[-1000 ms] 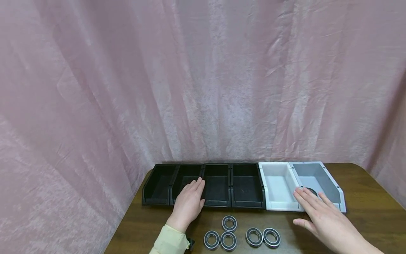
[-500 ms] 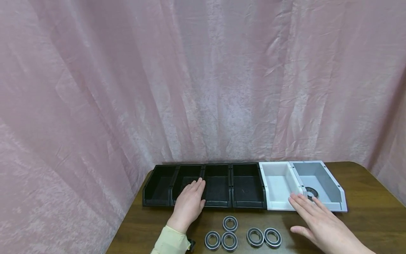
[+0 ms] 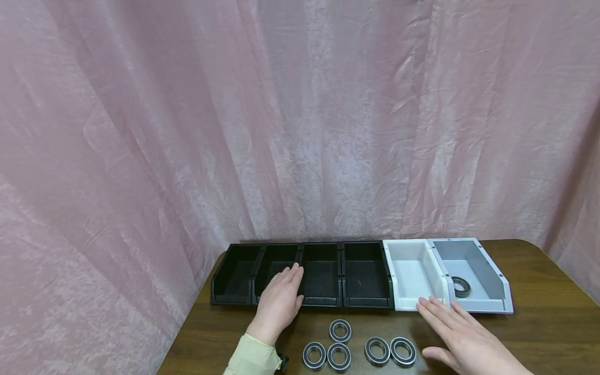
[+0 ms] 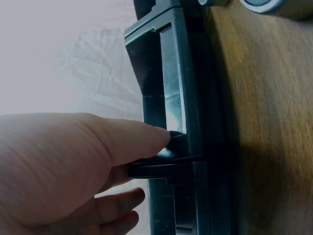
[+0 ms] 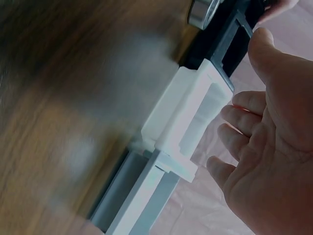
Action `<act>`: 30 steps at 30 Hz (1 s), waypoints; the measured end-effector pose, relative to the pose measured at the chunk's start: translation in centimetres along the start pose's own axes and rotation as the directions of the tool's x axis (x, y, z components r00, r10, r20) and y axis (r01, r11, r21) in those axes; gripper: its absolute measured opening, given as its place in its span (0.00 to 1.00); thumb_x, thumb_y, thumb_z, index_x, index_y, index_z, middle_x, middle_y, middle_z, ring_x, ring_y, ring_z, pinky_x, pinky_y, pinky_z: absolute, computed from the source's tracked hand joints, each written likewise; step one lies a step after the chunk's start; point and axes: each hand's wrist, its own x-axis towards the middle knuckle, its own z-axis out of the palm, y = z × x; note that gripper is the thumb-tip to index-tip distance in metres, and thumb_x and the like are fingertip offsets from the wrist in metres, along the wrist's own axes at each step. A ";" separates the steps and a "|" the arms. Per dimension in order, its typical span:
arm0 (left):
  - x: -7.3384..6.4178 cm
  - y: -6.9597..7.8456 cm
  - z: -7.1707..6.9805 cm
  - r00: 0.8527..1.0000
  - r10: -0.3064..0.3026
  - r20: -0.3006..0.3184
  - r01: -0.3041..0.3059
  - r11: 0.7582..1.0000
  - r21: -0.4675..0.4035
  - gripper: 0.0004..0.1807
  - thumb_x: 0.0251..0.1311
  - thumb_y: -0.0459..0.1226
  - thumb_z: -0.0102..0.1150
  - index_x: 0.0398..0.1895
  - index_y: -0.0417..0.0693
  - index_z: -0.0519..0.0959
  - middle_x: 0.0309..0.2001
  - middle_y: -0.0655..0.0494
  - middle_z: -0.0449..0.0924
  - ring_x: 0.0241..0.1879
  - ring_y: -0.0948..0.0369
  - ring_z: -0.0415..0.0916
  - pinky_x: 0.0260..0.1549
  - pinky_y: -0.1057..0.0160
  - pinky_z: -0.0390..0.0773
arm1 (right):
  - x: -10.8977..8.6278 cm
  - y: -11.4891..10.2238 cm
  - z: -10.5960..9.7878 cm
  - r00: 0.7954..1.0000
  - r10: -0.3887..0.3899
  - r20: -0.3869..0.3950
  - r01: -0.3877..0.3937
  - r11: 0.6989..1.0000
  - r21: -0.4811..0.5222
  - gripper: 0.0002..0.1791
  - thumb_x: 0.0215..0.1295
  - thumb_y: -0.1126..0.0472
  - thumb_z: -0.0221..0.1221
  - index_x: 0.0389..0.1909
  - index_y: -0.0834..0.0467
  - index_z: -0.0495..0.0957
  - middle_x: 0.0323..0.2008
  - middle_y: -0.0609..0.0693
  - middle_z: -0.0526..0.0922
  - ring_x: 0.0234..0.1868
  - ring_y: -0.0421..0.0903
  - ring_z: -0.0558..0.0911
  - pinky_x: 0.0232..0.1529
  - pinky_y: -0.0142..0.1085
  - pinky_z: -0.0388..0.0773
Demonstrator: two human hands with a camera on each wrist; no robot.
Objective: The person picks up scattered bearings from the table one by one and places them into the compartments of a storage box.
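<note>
My left hand (image 3: 279, 304) lies over the black bins with its fingers straight; in the left wrist view its thumb (image 4: 146, 139) reaches across a bin's front opening. My right hand (image 3: 461, 333) hovers in front of the white bin (image 3: 417, 302), fingers extended and holding nothing. One ball bearing (image 3: 461, 293) lies inside the grey bin (image 3: 499, 304) at the right end. On the table in front of the bins, three bearings sit in a cluster, with the rear one (image 3: 340, 323) nearest the black bins. Beside them two more bearings, including the rightmost one (image 3: 409, 362), lie side by side.
Several black bins (image 3: 367, 302) stand in a row from the left, joined by the white and grey ones. The wooden table (image 3: 553, 291) ends in a rounded corner at the back right. A pink curtain (image 3: 328, 130) hangs behind it.
My right hand has drawn back leftward and toward me from the grey bin, so the bearing inside now shows fully. The left hand stays in place.
</note>
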 end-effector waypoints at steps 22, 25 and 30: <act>0.0 0.0 0.2 1.000 0.006 -0.011 -0.006 1.000 0.009 0.37 0.65 0.37 0.80 0.76 0.38 0.78 0.77 0.41 0.75 0.74 0.44 0.75 0.75 0.44 0.73 | 1.0 -1.6 0.3 0.874 0.124 0.470 -0.238 0.952 0.191 0.50 0.73 0.26 0.60 0.79 0.60 0.73 0.77 0.58 0.76 0.76 0.63 0.73 0.68 0.16 0.14; 0.0 -0.1 0.2 1.000 0.010 -0.015 -0.010 1.000 0.013 0.37 0.65 0.37 0.80 0.75 0.38 0.78 0.77 0.41 0.75 0.74 0.44 0.76 0.74 0.44 0.73 | 1.2 -1.7 0.3 0.833 0.133 0.537 -0.293 0.929 0.225 0.52 0.73 0.23 0.57 0.80 0.61 0.71 0.78 0.60 0.73 0.78 0.65 0.71 0.66 0.15 0.12; 0.0 -0.1 0.2 1.000 0.011 -0.016 -0.011 1.000 0.016 0.37 0.65 0.37 0.80 0.76 0.38 0.78 0.77 0.41 0.75 0.74 0.44 0.76 0.74 0.44 0.73 | 1.3 -1.9 0.6 0.814 0.118 0.569 -0.311 0.916 0.255 0.54 0.73 0.22 0.55 0.81 0.62 0.70 0.79 0.61 0.72 0.78 0.66 0.70 0.64 0.15 0.11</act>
